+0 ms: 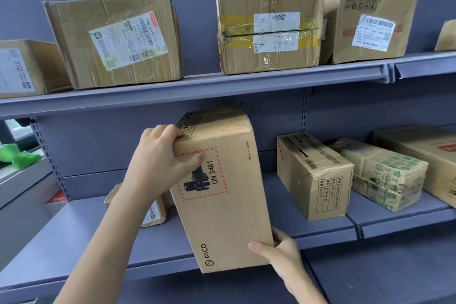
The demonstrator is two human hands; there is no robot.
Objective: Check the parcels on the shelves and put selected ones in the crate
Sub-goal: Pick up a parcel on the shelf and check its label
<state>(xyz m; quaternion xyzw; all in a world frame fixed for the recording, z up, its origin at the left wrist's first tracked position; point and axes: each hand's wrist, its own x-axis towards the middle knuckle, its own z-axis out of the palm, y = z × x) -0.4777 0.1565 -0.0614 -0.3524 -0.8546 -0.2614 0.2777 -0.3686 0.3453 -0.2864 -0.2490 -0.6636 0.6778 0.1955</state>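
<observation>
A tall brown PICO box (229, 207) with a red-hatched UN 3481 battery mark stands tilted at the front of the middle shelf (81, 237). My left hand (160, 158) grips its upper left corner, thumb on the front face. At the box's lower right corner, my right hand (276, 249) holds it with the thumb on the front and fingers behind. A small parcel (155, 215) lies behind my left forearm, partly hidden. No crate is in view.
The upper shelf (197, 86) carries several labelled cardboard parcels, among them a large box (116, 39) and a yellow-taped box (269, 29). Right of the PICO box on the middle shelf are a long box (313, 175) and a green-taped parcel (380, 173). Something green (17, 153) lies far left.
</observation>
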